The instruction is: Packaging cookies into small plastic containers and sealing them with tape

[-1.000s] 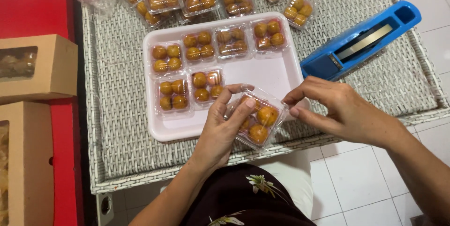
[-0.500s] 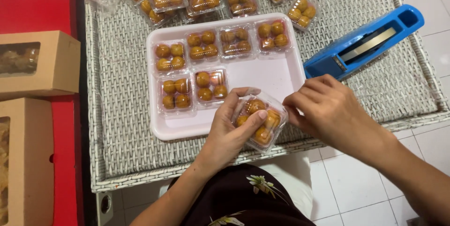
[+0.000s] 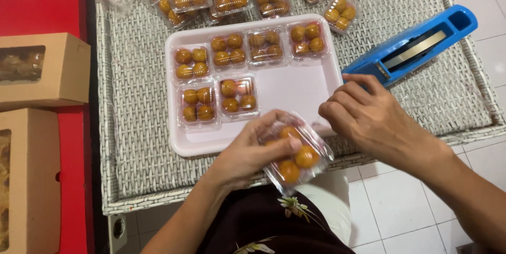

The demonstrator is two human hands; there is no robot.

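The left hand (image 3: 247,151) grips a small clear pack of round orange sweets (image 3: 295,154) at lower centre of the frame, fingers wrapped over its top, thumb across the lid. The pack hangs past the edge of the pink tray (image 3: 295,90) and the wicker table (image 3: 132,127), tilted. The right hand (image 3: 369,119) sits just beside it, fingers curled together; whether they pinch the pack's film cannot be told. Risk: the one-handed hold could slip, dropping the pack to the tiled floor (image 3: 400,206). Squeezing could crush the sweets or pop the lid.
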